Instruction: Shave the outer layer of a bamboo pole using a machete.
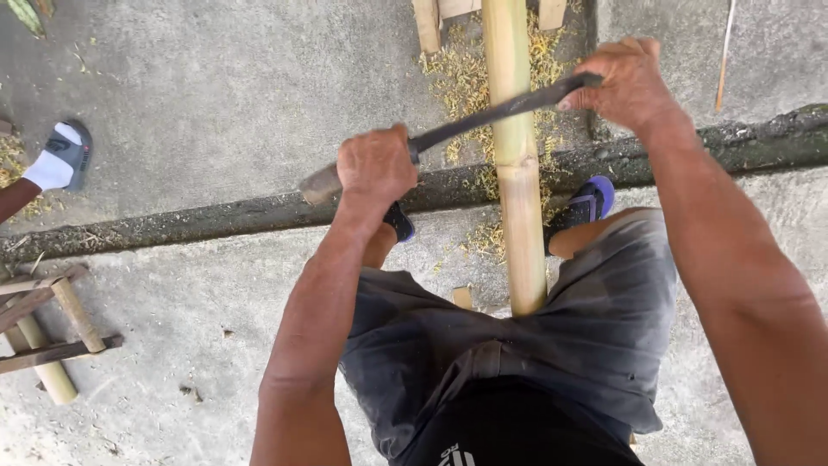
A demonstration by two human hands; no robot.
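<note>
A long pale bamboo pole [517, 164] runs from between my legs up to the top of the view. Across it lies a dark long-bladed knife [483, 118]. My left hand [375, 166] is closed on the knife's wooden handle at the left. My right hand [625, 82] grips the far tip of the blade, right of the pole. The blade rests on the pole a little above a node. Yellow shavings [457, 78] are scattered around the pole on the concrete.
My feet in blue sandals [591, 200] stand either side of the pole beside a dark groove [198, 216] in the concrete. Another person's foot in a grey sandal [60, 157] is at far left. A small bamboo frame [47, 332] sits at lower left.
</note>
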